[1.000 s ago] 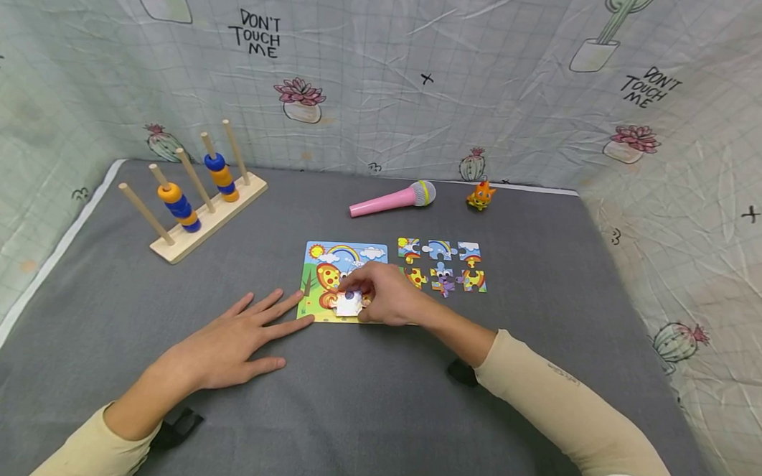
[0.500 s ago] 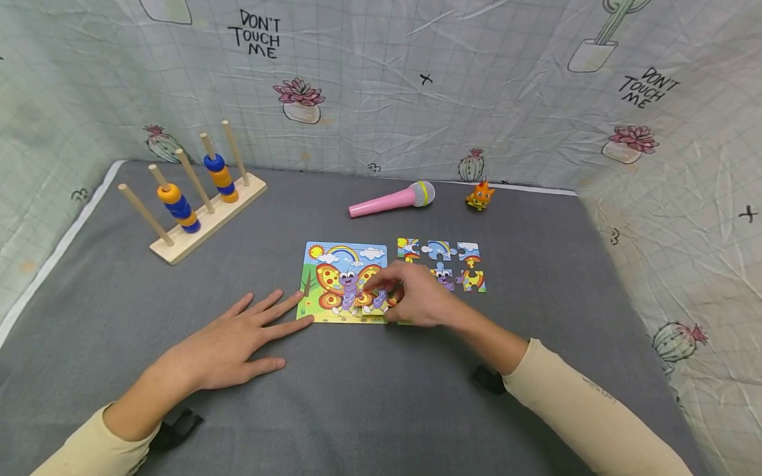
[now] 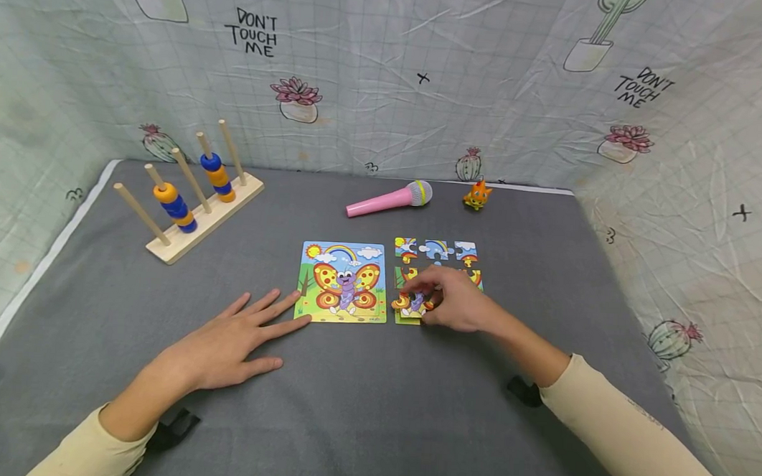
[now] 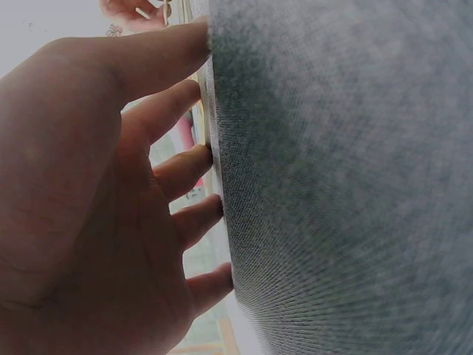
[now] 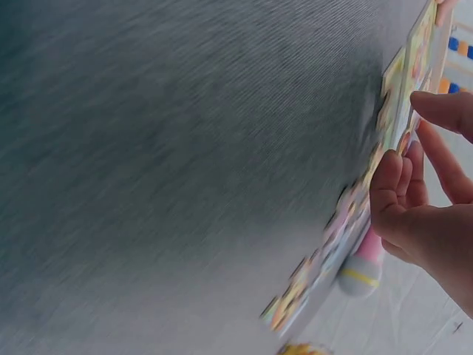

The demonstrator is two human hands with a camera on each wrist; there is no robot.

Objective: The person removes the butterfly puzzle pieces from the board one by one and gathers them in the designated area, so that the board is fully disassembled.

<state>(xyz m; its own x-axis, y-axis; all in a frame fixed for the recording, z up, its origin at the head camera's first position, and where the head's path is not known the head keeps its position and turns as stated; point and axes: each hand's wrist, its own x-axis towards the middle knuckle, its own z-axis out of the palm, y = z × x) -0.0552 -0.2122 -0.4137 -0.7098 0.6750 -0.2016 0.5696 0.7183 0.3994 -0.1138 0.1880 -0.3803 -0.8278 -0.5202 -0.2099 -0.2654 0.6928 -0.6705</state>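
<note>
My right hand (image 3: pixel 457 299) pinches a jigsaw piece (image 3: pixel 414 304) printed with the lower part of a butterfly. The piece is above the lower left part of a spread of loose jigsaw pieces (image 3: pixel 436 250), some of them hidden by the hand. Left of these lies a butterfly picture board (image 3: pixel 346 254). My left hand (image 3: pixel 216 351) rests on the cloth with fingers straight and spread, two fingertips at the board's left edge. The left wrist view shows its fingertips (image 4: pixel 194 159) down on the cloth. In the right wrist view the held piece is mostly covered by fingers (image 5: pixel 384 185).
A wooden peg rack (image 3: pixel 204 221) with blue and orange rings stands at the back left. Behind the board lie a pink toy microphone (image 3: pixel 383 201) and a small orange figurine (image 3: pixel 477 195). Dark grey cloth (image 3: pixel 346 409) covers the table, and a printed curtain hangs behind.
My right hand has moved right with the jigsaw piece, from over the picture board to over the loose pieces. The butterfly picture is now uncovered. My left hand has stayed put.
</note>
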